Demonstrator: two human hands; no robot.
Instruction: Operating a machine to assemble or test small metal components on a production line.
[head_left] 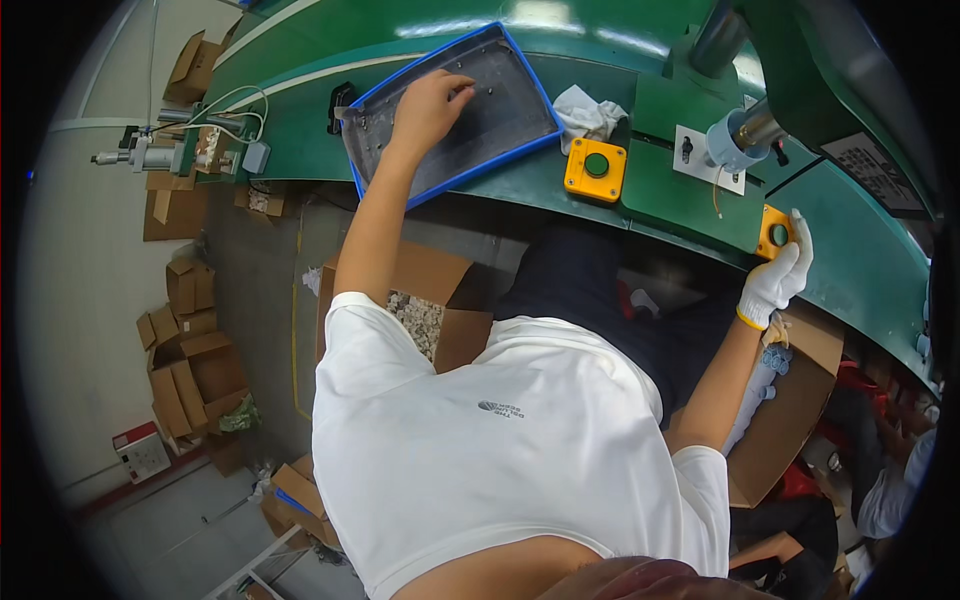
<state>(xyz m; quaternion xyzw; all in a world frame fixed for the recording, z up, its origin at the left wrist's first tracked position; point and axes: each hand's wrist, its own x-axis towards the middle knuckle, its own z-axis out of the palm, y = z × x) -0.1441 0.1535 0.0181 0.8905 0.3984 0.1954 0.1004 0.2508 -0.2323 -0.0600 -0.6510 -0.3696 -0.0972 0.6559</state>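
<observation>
My bare left hand (432, 108) hangs over a blue-rimmed tray (548, 135) with a dark bottom. Its fingers are bent together toward the thumb; anything between them is too small to make out. A few tiny parts (490, 91) lie scattered in the tray. At the bench's front edge, my right hand (775, 283) wears a white knitted glove with a yellow cuff. Its fingers stretch up along the right side of a yellow button box (776, 232) with a dark green button, touching or nearly touching it. Nothing shows in that hand.
A second yellow button box (596, 170) and a crumpled white cloth (588, 114) sit right of the tray. A green press (690, 90) with a light-blue collar (733, 142) stands over a white plate. Below the green bench is a carton (465, 335) of small pale parts.
</observation>
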